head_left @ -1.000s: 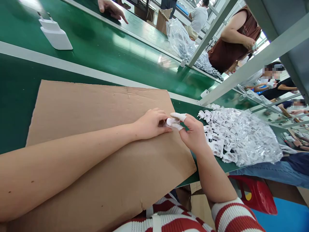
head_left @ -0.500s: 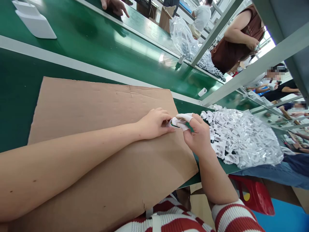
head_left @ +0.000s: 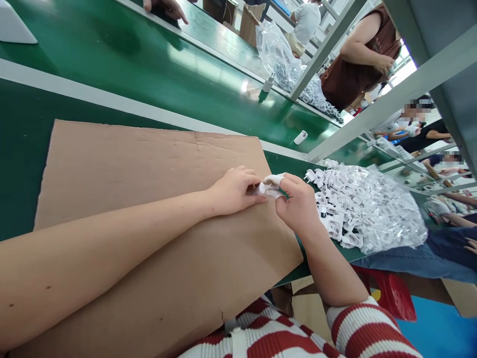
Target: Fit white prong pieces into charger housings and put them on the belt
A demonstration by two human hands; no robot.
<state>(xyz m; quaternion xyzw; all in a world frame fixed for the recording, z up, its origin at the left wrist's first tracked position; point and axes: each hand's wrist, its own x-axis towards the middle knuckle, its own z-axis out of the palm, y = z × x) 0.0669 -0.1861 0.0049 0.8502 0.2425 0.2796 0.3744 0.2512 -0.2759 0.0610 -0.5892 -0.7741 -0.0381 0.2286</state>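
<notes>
Both my hands meet over the right part of a brown cardboard sheet (head_left: pixel 130 164). My left hand (head_left: pixel 233 191) is curled, its fingers pinching a small white plastic part (head_left: pixel 262 189). My right hand (head_left: pixel 298 204), with white finger cots on thumb and forefinger, grips the same part from the right. Just right of my right hand lies a heap of white plug parts (head_left: pixel 357 209) on clear plastic.
A green conveyor belt (head_left: pixel 156 64) runs behind the cardboard with white chargers (head_left: pixel 13 25) on it, one small piece (head_left: pixel 300 137) farther right. Another person's hand (head_left: pixel 164 7) rests at the far rail. Other workers stand and sit at right. A red stool (head_left: pixel 391 298) is below.
My hands stay together on the small white part, turning it slightly. The chargers on the belt have travelled left, nearly out of view.
</notes>
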